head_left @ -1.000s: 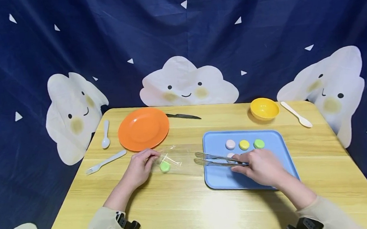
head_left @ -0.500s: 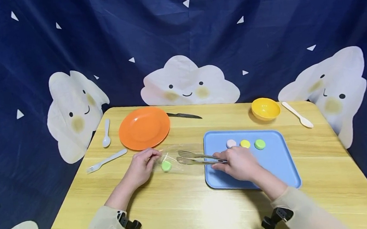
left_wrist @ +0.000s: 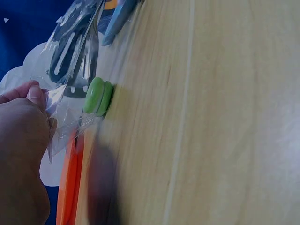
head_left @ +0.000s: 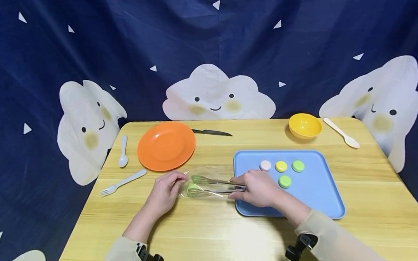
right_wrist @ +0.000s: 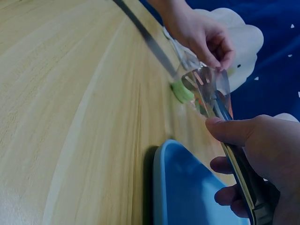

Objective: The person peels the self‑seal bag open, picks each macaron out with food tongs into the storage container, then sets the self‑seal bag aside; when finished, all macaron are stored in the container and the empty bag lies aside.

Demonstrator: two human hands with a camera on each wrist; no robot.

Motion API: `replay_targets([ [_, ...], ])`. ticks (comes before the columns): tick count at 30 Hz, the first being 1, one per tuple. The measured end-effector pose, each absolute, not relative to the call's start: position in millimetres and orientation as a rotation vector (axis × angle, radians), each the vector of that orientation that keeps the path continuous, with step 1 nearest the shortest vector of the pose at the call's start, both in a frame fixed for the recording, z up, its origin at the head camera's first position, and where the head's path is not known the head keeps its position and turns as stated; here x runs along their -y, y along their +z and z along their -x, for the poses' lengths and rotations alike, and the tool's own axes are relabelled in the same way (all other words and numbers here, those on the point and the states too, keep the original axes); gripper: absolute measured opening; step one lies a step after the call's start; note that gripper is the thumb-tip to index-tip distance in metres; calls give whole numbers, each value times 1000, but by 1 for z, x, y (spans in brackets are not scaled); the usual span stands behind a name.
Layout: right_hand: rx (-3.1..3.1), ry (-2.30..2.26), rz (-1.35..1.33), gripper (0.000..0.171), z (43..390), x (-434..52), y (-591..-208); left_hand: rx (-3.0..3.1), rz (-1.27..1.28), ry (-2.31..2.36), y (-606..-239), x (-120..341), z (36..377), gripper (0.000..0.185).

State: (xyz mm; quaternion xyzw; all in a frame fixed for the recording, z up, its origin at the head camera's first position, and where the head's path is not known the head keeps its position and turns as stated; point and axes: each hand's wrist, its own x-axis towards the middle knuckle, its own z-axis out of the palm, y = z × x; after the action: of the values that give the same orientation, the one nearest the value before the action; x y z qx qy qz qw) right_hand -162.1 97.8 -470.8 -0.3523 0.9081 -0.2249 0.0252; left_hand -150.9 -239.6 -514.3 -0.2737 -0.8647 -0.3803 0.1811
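Note:
My left hand pinches the closed end of a clear plastic bag with thumb and fingertips. A green macaron lies in the bag, near its bottom. My right hand grips metal tongs over the tray's left edge. The slotted tong tips show through the plastic, inside the bag and beside the macaron. Whether they hold anything is unclear. On the blue tray are a pale pink macaron, a yellow one and two green ones; my right hand hides part of the tray.
An orange plate stands behind my left hand, a black knife beside it. A pale spoon and fork lie at the left. The yellow bowl and a cream spoon are at the back right.
My right hand has moved left from over the tray, taking the tongs deep into the bag. A front green macaron has come into sight on the tray. My left hand stays at the bag.

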Motion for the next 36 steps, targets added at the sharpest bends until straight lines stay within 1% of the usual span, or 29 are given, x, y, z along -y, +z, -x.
replay_targets([
  [8,-2815,-577,1200,31,163,-91,-476,2397,813,-1125,-516,237,150,23],
  [11,-2833,-541,1211,30,163,-90,-477,2408,806,-1112,-515,237,150,21],
  [15,-2841,-538,1222,22,162,-91,-476,2440,785,-1089,-515,238,149,20],
  [20,-2865,-553,1229,31,160,-98,-471,2454,765,-1066,-517,242,148,24],
  [23,-2875,-552,1238,21,158,-108,-467,2458,761,-1064,-518,243,148,23],
  [24,-2877,-552,1237,21,157,-112,-466,2463,761,-1065,-518,244,148,22],
  [28,-2921,-540,1190,36,153,-128,-461,2485,752,-1069,-519,245,148,22],
  [36,-2988,-567,1123,35,147,-169,-452,2495,735,-1062,-518,245,148,24],
])
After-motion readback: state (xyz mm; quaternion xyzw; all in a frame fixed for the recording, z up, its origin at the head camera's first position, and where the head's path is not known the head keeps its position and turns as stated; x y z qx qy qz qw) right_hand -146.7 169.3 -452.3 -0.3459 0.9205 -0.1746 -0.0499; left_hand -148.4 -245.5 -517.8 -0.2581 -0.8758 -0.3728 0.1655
